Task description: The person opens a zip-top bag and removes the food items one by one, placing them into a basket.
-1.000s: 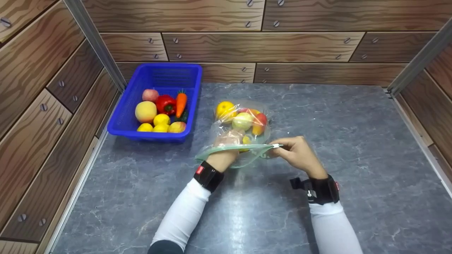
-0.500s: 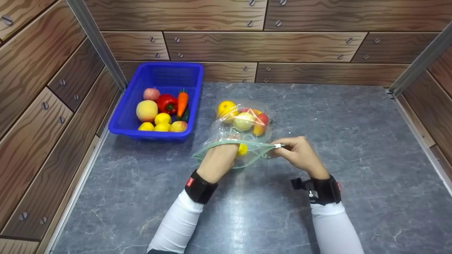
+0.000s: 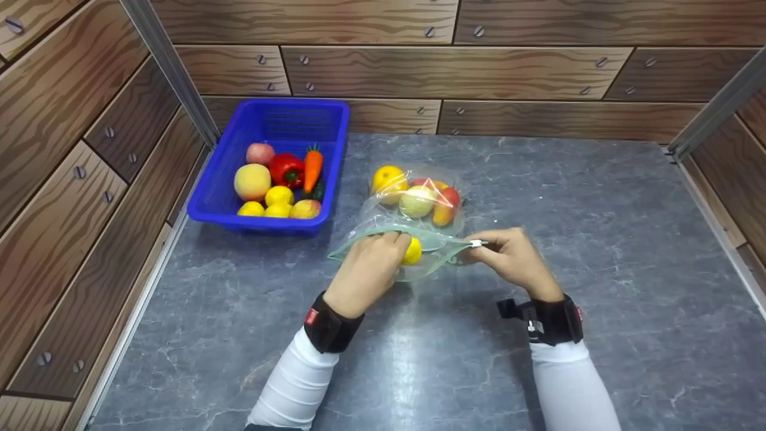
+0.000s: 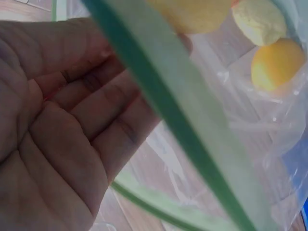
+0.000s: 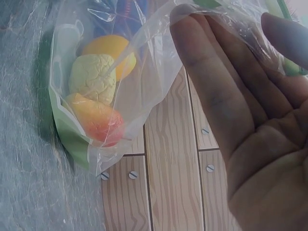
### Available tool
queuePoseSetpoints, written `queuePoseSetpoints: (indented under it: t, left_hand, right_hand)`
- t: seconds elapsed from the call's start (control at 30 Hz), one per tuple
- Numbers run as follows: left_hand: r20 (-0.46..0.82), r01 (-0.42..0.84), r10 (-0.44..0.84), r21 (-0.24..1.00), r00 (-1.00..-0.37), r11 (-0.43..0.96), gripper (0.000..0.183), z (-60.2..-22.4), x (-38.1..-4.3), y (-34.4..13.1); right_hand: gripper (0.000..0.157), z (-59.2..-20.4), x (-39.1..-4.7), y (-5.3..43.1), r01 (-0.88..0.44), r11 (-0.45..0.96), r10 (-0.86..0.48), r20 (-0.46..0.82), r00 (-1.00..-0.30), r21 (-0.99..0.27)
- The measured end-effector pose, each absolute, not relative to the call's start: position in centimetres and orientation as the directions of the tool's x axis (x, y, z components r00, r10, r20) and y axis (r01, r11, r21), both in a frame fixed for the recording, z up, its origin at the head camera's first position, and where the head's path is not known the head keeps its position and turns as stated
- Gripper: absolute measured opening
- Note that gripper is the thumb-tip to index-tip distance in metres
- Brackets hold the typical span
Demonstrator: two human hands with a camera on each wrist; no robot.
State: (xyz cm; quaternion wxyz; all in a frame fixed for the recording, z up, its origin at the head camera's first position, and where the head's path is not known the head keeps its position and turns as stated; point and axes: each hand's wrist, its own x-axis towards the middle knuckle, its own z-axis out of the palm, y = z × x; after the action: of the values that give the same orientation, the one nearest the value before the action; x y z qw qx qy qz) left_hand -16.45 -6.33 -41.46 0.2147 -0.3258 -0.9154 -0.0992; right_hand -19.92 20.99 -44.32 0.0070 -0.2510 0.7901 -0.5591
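A clear zip bag (image 3: 359,222) with a green-edged mouth lies at mid-table, its mouth parted toward me. Inside are an orange (image 3: 389,181), a pale green round piece (image 3: 417,202) and a red-yellow mango (image 3: 446,207); a lemon (image 3: 412,250) sits near the mouth. My left hand (image 3: 368,269) is at the mouth, its fingertips just inside and close beside the lemon. In the left wrist view the fingers look loosely extended behind the green strip (image 4: 159,106). My right hand (image 3: 508,256) pinches the bag's right corner by the white slider (image 3: 476,243).
A blue basket (image 3: 206,206) stands at the back left. It holds a red bell pepper (image 3: 286,170), a carrot (image 3: 312,170), a large yellowish peach (image 3: 252,182) and several other fruits. Wood-patterned walls (image 3: 455,72) border the grey table (image 3: 598,269).
My left hand has drawn back from deep in the bag to its mouth. The lemon now shows more fully beside my fingers. My right hand keeps its pinch on the corner.
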Motion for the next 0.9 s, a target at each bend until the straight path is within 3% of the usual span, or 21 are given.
queuePoseSetpoints:
  t: [0.37,0.9]
  left_hand:
    - [0.442,0.680,0.576,0.115,-0.688,0.724,0.026,-39.9,-15.8,-7.8]
    - [0.558,0.762,0.519,0.490,-0.648,0.424,0.005,-38.1,-15.9,-11.3]
  right_hand:
    - [0.012,-44.3,-20.0,20.9,-0.393,0.246,-0.415,0.270,-0.869,-0.886]
    - [0.012,-44.3,-20.0,20.9,-0.390,0.250,-0.410,0.268,-0.872,-0.886]
